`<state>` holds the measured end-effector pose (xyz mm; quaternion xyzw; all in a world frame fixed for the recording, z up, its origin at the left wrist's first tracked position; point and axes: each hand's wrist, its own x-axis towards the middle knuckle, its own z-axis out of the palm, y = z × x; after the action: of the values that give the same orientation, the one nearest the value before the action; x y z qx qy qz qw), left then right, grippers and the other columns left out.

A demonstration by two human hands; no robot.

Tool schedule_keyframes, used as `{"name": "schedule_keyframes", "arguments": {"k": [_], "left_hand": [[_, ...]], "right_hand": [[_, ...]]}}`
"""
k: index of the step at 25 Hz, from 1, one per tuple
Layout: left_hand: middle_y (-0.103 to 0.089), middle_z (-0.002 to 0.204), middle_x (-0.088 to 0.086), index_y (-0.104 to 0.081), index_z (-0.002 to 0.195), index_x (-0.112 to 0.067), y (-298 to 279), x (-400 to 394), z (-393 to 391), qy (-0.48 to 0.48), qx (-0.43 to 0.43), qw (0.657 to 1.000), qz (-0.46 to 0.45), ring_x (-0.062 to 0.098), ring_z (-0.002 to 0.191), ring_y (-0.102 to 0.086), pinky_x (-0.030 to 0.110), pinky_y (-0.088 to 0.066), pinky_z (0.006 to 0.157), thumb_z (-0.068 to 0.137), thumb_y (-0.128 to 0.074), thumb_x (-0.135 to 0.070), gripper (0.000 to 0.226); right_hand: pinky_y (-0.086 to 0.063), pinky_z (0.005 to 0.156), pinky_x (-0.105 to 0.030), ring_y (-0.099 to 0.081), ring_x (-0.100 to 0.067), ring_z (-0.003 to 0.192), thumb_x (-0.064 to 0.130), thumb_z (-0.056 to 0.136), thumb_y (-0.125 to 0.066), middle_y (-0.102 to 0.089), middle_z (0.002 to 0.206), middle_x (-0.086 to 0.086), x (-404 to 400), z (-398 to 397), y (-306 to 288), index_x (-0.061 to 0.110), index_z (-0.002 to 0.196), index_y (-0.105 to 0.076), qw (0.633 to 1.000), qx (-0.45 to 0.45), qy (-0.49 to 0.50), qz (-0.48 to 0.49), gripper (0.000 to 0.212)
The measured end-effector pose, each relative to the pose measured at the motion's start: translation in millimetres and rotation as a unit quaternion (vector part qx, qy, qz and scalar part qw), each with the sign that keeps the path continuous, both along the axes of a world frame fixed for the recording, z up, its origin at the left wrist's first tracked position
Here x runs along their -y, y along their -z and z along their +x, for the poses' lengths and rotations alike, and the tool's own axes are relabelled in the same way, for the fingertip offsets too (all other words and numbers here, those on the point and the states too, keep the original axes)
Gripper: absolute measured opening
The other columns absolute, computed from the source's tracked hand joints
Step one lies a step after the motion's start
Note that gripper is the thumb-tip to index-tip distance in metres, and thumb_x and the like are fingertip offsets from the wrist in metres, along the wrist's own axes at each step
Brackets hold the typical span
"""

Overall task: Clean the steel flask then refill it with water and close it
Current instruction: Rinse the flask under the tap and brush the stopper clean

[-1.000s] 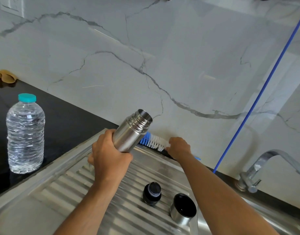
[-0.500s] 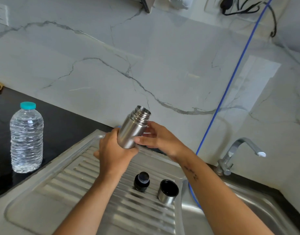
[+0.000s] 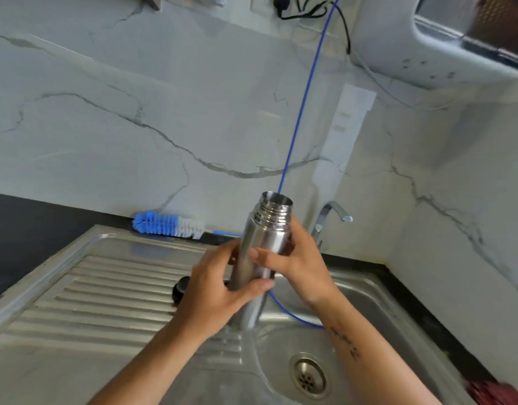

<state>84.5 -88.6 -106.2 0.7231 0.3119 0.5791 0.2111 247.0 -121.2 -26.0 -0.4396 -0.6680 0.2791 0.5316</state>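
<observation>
The steel flask [image 3: 265, 238] is upright and uncapped, its threaded mouth open at the top, held above the edge between drainboard and sink basin. My left hand [image 3: 219, 290] grips its lower body. My right hand [image 3: 296, 258] wraps its fingers around the upper body just below the threads. The flask's black stopper [image 3: 180, 289] lies on the drainboard, partly hidden behind my left hand. A blue and white bottle brush [image 3: 168, 225] lies at the back of the sink against the wall.
The steel sink basin [image 3: 366, 305] with its drain [image 3: 309, 377] is below right, the ribbed drainboard [image 3: 105, 293] to the left. A tap [image 3: 332, 216] stands behind the flask. A blue hose [image 3: 303, 97] runs down the marble wall into the basin. Black counter at left.
My right hand has closed around the flask's upper body, and the flask has shifted right toward the sink basin. The view has swung right; the water bottle is out of frame.
</observation>
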Motion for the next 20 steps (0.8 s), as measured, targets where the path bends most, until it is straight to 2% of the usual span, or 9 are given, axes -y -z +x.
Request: {"name": "schedule_keyframes", "arguments": {"k": [2, 4, 5, 7, 9, 12, 16, 20], "left_hand": [[-0.062, 0.111, -0.022, -0.048, 0.135, -0.051, 17.1, 4.8, 16.4, 0.052, -0.056, 0.997, -0.017, 0.004, 0.108, -0.06, 0.019, -0.045, 0.091, 0.091, -0.044, -0.077, 0.051], [-0.061, 0.112, -0.017, -0.051, 0.136, -0.039, 32.2, 3.5, 31.5, 0.055, -0.167, 0.984, -0.021, 0.003, 0.109, -0.057, 0.024, -0.044, 0.095, 0.095, -0.028, -0.078, 0.061], [-0.062, 0.111, -0.013, -0.054, 0.131, -0.032, 37.2, 0.4, 38.8, 0.046, -0.252, 0.967, 0.001, 0.008, 0.108, -0.057, 0.027, -0.044, 0.093, 0.097, -0.026, -0.075, 0.062], [-0.063, 0.11, -0.008, -0.057, 0.12, -0.027, 42.4, -8.9, 51.1, 0.051, -0.416, 0.907, 0.035, 0.015, 0.109, -0.056, 0.034, -0.043, 0.091, 0.1, -0.031, -0.068, 0.053], [-0.064, 0.111, -0.008, -0.061, 0.117, -0.029, 51.8, -19.0, 57.7, 0.089, -0.503, 0.859, 0.035, 0.014, 0.112, -0.052, 0.033, -0.041, 0.094, 0.097, -0.037, -0.068, 0.05], [-0.064, 0.105, -0.012, -0.067, 0.111, -0.031, 71.3, -27.6, 59.1, 0.126, -0.523, 0.842, 0.029, 0.008, 0.11, -0.05, 0.031, -0.041, 0.096, 0.091, -0.047, -0.068, 0.046], [-0.059, 0.083, -0.018, -0.072, 0.09, -0.03, 80.7, -34.6, 57.6, 0.153, -0.503, 0.851, 0.015, 0.002, 0.092, -0.053, 0.024, -0.045, 0.086, 0.086, -0.06, -0.066, 0.038], [-0.056, 0.071, -0.018, -0.069, 0.076, -0.03, 86.9, -43.0, 56.0, 0.165, -0.489, 0.856, 0.02, 0.002, 0.085, -0.054, 0.024, -0.047, 0.082, 0.082, -0.06, -0.068, 0.04]], "right_hand": [[-0.06, 0.082, -0.038, -0.071, -0.022, 0.091, 0.018, 0.072, -0.087, -0.074, 0.101, -0.005, 11.4, 33.8, 6.8, 0.017, 0.115, -0.063, 0.998, 0.008, 0.057, 0.009, 0.049], [-0.056, 0.075, -0.025, -0.068, -0.008, 0.083, 0.022, 0.07, -0.088, -0.073, 0.096, 0.006, 16.7, 69.2, 18.0, 0.023, 0.113, -0.062, 0.991, 0.043, 0.123, 0.005, 0.05], [-0.054, 0.073, -0.022, -0.067, -0.005, 0.081, 0.024, 0.07, -0.089, -0.072, 0.095, 0.011, 17.1, 86.0, 25.1, 0.026, 0.113, -0.061, 0.985, 0.076, 0.154, -0.002, 0.051], [-0.051, 0.071, -0.017, -0.067, -0.004, 0.085, 0.026, 0.071, -0.091, -0.071, 0.096, 0.016, 13.3, 115.9, 43.8, 0.033, 0.117, -0.059, 0.967, 0.15, 0.206, -0.024, 0.057], [-0.046, 0.069, -0.009, -0.065, 0.001, 0.089, 0.029, 0.071, -0.091, -0.07, 0.104, 0.019, 6.7, 137.5, 64.5, 0.037, 0.124, -0.055, 0.953, 0.191, 0.229, -0.057, 0.065], [-0.045, 0.073, -0.008, -0.062, 0.006, 0.096, 0.032, 0.07, -0.09, -0.065, 0.113, 0.023, -3.9, 155.9, 93.8, 0.045, 0.131, -0.049, 0.942, 0.229, 0.229, -0.094, 0.074], [-0.051, 0.091, -0.025, -0.059, -0.001, 0.109, 0.035, 0.07, -0.086, -0.06, 0.123, 0.025, -16.0, 172.1, 130.4, 0.049, 0.138, -0.046, 0.914, 0.303, 0.25, -0.098, 0.08], [-0.048, 0.103, -0.039, -0.057, -0.015, 0.119, 0.035, 0.074, -0.083, -0.059, 0.132, 0.012, -25.4, 184.7, 150.3, 0.041, 0.146, -0.042, 0.862, 0.409, 0.288, -0.083, 0.083]]}}
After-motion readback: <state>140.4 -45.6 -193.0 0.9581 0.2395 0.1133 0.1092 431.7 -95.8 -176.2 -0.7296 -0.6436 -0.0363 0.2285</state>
